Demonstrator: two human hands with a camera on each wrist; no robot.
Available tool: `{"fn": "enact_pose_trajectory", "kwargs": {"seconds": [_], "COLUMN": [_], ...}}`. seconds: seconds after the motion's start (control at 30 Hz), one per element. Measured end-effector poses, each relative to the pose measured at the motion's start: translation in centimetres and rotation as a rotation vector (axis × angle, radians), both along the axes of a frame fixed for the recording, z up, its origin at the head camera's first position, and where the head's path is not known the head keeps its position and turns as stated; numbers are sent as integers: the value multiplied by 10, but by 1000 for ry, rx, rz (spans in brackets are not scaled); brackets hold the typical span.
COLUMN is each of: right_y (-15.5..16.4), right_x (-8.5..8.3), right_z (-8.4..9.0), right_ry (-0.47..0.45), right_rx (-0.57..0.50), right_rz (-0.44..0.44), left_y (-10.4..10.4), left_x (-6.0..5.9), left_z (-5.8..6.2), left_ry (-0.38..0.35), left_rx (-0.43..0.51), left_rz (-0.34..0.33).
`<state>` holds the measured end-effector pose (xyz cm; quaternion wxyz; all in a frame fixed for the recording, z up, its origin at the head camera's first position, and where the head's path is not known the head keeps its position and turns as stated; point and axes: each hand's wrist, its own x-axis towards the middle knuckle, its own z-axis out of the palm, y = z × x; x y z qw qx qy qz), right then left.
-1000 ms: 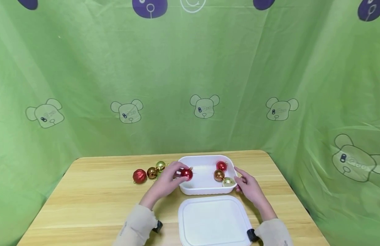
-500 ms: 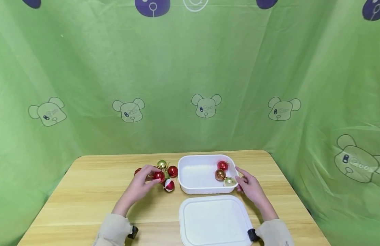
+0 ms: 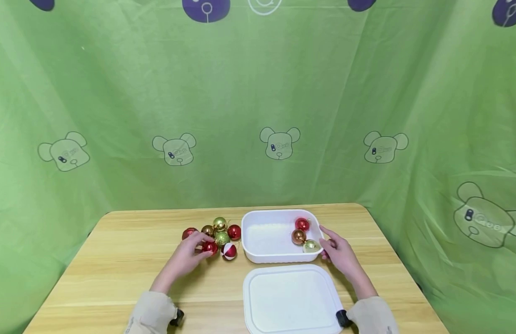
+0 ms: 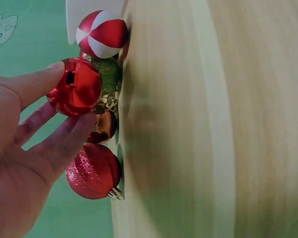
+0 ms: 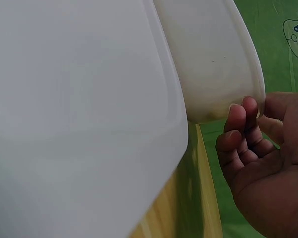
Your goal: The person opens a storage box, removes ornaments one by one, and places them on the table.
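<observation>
My left hand [image 3: 186,256] pinches a shiny red Christmas bauble [image 4: 78,87] between thumb and fingers, at the near left side of a bauble cluster. Around it are a glittery red bauble [image 4: 93,171], a red-and-white striped one [image 3: 229,251], a green one [image 3: 222,238], a gold one [image 3: 219,223], a brown one [image 3: 207,230] and another red one [image 3: 235,232]. My right hand [image 3: 340,253] grips the right wall of a white plastic box [image 3: 279,258], fingertips at its rim. Inside the box's right half lie a red bauble [image 3: 302,224], a copper one [image 3: 299,237] and a pale gold one [image 3: 311,246].
A white lid [image 3: 292,299] lies flat on the wooden table [image 3: 103,269], in front of the box. In the right wrist view the lid [image 5: 84,89] fills much of the frame. A green curtain [image 3: 224,181] with bear prints hangs behind the table and along both sides.
My left hand has carried the red bauble from over the box's left rim leftward to the cluster, then slightly lower and farther left. My right hand has stayed on the box.
</observation>
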<state>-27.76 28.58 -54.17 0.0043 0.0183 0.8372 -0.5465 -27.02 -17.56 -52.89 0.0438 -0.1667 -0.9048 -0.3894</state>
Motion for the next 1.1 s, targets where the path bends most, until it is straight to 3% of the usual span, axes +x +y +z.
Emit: {"fn": "enact_pose_trajectory", "kwargs": {"seconds": [0.53, 0.83, 1.1], "right_y": [1, 3, 4], "right_x": [4, 0, 0], "right_z": [1, -1, -2], "right_ry": [14, -8, 0], "right_rx": [-10, -4, -1], "right_rz": [15, 11, 22], "left_y": [2, 2, 1], "left_x": [-1, 0, 1], "left_z": [-14, -12, -5], "left_ry": [-27, -41, 20], "left_rx": [-32, -34, -60], "left_rz": [-26, -16, 10]}}
